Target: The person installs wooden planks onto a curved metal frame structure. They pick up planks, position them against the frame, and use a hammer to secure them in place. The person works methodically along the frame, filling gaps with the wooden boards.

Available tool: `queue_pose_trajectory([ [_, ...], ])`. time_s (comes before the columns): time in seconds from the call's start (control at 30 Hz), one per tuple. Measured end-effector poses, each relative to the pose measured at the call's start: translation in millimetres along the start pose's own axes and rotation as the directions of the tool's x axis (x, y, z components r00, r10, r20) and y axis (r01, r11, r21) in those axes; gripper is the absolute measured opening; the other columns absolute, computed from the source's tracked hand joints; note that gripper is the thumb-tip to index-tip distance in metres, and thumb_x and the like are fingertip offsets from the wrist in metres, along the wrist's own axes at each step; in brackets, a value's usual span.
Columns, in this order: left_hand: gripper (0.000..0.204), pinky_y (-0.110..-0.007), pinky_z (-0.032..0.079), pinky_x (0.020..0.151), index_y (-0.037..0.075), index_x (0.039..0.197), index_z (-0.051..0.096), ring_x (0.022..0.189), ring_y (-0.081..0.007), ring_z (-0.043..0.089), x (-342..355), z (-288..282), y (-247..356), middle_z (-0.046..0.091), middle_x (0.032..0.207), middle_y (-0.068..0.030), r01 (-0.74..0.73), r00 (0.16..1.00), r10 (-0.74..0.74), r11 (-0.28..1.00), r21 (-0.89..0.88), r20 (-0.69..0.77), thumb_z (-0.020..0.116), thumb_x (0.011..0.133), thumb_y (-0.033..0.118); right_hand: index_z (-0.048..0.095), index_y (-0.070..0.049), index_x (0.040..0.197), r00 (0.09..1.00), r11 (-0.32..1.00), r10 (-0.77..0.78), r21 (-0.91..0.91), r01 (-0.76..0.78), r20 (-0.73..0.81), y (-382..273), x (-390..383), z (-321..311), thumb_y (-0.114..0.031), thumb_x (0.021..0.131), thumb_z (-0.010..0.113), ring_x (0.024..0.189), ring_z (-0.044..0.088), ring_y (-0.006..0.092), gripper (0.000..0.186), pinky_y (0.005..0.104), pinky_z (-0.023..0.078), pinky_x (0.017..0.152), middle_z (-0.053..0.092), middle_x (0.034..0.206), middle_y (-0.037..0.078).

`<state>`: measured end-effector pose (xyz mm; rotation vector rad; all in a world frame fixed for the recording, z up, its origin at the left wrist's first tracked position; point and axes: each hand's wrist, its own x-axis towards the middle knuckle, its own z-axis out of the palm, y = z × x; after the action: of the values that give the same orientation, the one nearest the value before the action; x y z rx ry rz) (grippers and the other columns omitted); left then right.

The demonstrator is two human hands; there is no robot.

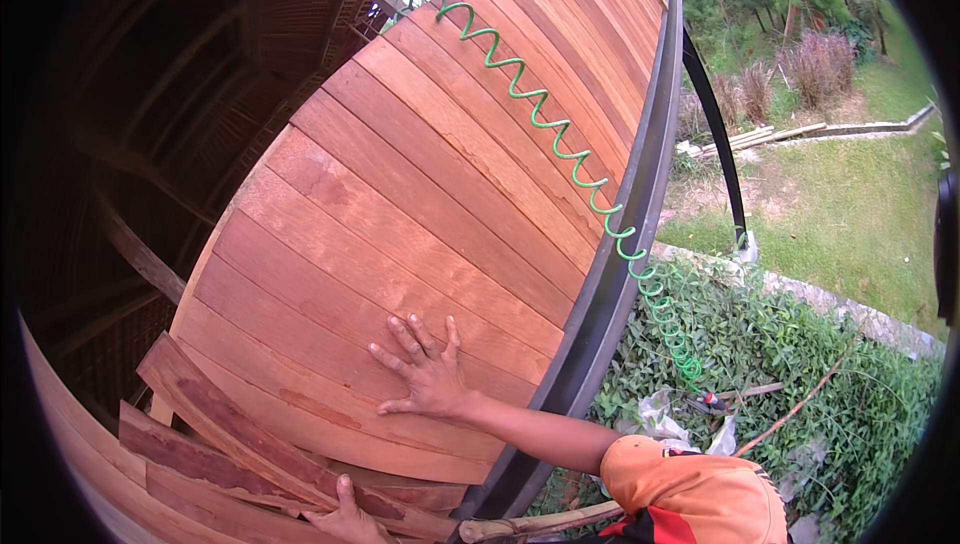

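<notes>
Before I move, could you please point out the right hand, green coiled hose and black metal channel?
Right hand (432,384): head view, its back.
Green coiled hose (550,125): head view, middle coil.
Black metal channel (600,299): head view, middle stretch.

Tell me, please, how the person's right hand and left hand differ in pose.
The right hand lies spread on the boards; the left hand, thumb sticking up, is at the overlapping planks, its grip unclear. The right hand shows whole; the left hand is partly cut off by the picture's lower edge. Both are bare.
</notes>
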<state>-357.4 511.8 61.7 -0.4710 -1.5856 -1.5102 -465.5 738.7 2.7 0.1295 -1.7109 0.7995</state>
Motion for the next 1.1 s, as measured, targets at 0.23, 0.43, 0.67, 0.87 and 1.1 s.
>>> queue_pose_trajectory([
  [0.23,0.077,-0.044,0.045,0.112,-0.005,0.147,0.041,0.123,-0.0303,0.055,28,24,30,0.05,0.145,-0.0209,0.102,0.994,-0.107,0.988,0.113,0.036,0.08,0.08,-0.001,0.041,-0.037,0.155,0.998,0.999,-0.021,0.022,0.023,-0.06,4,0,4,-0.087,0.072,0.057,0.158,0.005,0.0296,0.099,0.078,0.002,0.111,0.017,0.171,0.008],
  [0.43,0.078,-0.042,0.044,0.111,-0.006,0.148,0.04,0.124,-0.03,0.055,32,52,12,0.05,0.145,-0.021,0.067,0.997,-0.065,0.996,0.055,-0.032,0.083,0.084,0.008,0.042,-0.037,0.155,0.998,0.999,-0.037,-0.013,0.037,-0.049,13,0,6,-0.081,0.081,0.054,0.158,0.007,0.03,0.087,0.0773,0.001,0.112,0.019,0.17,0.008],
  [0.67,0.087,-0.04,0.043,0.11,-0.018,0.143,0.038,0.122,-0.0292,0.055,34,74,-10,0.053,0.14,-0.024,0.005,0.981,0.074,0.915,0.404,-0.18,0.089,0.079,0.014,0.046,-0.035,0.152,0.996,0.996,-0.073,-0.05,0.07,-0.056,18,0,7,-0.077,0.084,0.055,0.157,0.011,0.0308,0.08,0.0721,0.003,0.116,0.023,0.169,0.009],
  [0.87,0.088,-0.038,0.04,0.114,-0.01,0.149,0.034,0.129,-0.0269,0.05,30,70,-9,0.048,0.144,-0.0201,-0.004,0.992,0.024,0.986,0.167,-0.122,0.087,0.079,0.001,0.035,-0.024,0.158,0.996,0.995,0.079,0.058,-0.076,-0.053,60,5,-18,-0.082,0.062,0.073,0.156,0.006,0.0419,0.119,0.0703,0.002,0.117,0.009,0.168,0.024],
  [1.1,0.08,-0.033,0.05,0.104,-0.004,0.139,0.049,0.114,-0.0181,0.06,10,91,19,0.061,0.13,-0.01,-0.032,0.999,0.031,0.998,-0.061,-0.032,0.089,0.07,-0.005,0.026,-0.021,0.162,0.989,0.989,0.146,0.004,-0.146,-0.007,70,15,-25,-0.082,0.06,0.075,0.157,-0.004,0.0419,0.128,0.0735,-0.005,0.116,0.002,0.169,0.023],
])
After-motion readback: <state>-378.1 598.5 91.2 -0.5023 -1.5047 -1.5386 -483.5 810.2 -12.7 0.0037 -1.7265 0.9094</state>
